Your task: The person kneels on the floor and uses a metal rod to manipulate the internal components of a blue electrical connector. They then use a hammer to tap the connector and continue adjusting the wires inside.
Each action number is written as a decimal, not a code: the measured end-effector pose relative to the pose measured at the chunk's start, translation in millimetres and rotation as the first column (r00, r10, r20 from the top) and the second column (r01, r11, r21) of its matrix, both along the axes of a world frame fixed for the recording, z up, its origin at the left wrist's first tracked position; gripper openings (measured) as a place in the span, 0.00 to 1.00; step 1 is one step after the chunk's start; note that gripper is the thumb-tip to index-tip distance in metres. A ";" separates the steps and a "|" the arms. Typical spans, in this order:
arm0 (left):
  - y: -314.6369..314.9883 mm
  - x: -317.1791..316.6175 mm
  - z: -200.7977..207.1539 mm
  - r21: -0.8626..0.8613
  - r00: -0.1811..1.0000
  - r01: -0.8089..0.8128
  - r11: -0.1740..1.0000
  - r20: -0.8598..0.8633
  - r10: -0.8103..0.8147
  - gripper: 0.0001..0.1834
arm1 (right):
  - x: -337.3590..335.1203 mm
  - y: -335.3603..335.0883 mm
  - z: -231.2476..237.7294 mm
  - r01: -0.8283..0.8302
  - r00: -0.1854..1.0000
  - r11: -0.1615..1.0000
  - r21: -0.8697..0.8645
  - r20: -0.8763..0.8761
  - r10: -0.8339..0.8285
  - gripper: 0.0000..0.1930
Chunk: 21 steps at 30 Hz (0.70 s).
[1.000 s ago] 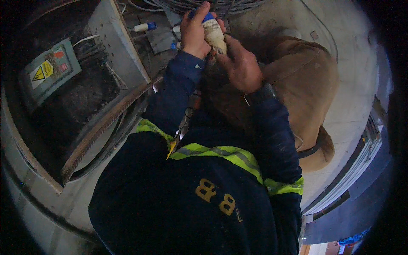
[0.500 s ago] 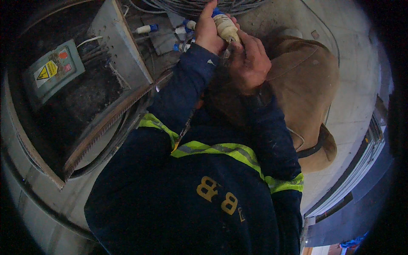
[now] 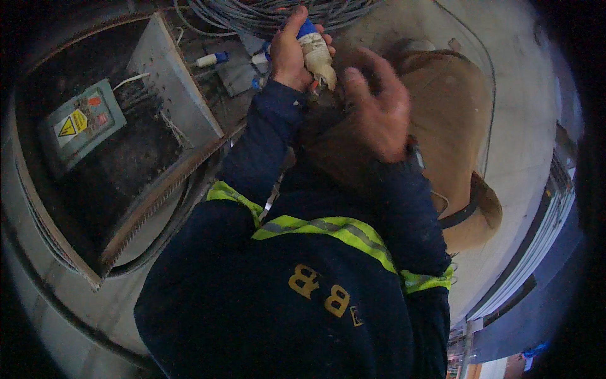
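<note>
We see our left hand (image 3: 289,54) raised near the top of the view, its fingers curled tightly around a small pale bottle (image 3: 317,58) with a blue cap (image 3: 306,28). The bottle lies in the grip at a slant, cap end up and away from us, lower end pointing down toward the right; the thumb lies along its near side, the curled fingers reach round its far side with only their tips showing past it, and the cap pokes out above them. Just beside it, our right hand (image 3: 377,104) hangs open and apart from the bottle, fingers loosely spread and slightly blurred, palm turned toward the brown bag (image 3: 454,132) underneath. We cannot tell whether the bottle's lower end touches anything, because it meets a dark patch between the 2 hands. Both forearms wear dark blue sleeves with yellow reflective bands (image 3: 328,228). Left of the hands stands an open grey cabinet (image 3: 180,95) with a yellow warning label (image 3: 76,123) on its door. Behind the left hand, a coil of grey cables (image 3: 252,12) lies on the floor, with blue and white plug connectors (image 3: 211,59) nearby.
</note>
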<state>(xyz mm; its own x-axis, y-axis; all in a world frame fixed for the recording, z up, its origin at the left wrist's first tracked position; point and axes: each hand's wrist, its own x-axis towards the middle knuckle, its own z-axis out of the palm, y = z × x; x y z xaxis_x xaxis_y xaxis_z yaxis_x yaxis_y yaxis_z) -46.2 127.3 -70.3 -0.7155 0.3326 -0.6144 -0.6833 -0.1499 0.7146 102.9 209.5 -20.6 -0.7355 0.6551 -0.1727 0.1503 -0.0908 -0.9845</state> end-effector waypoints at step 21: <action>57.3 76.2 31.8 -0.053 0.981 0.158 0.986 0.123 -0.151 0.22 | 127.8 68.7 36.9 0.438 0.894 0.859 -0.265 0.230 -0.385 0.16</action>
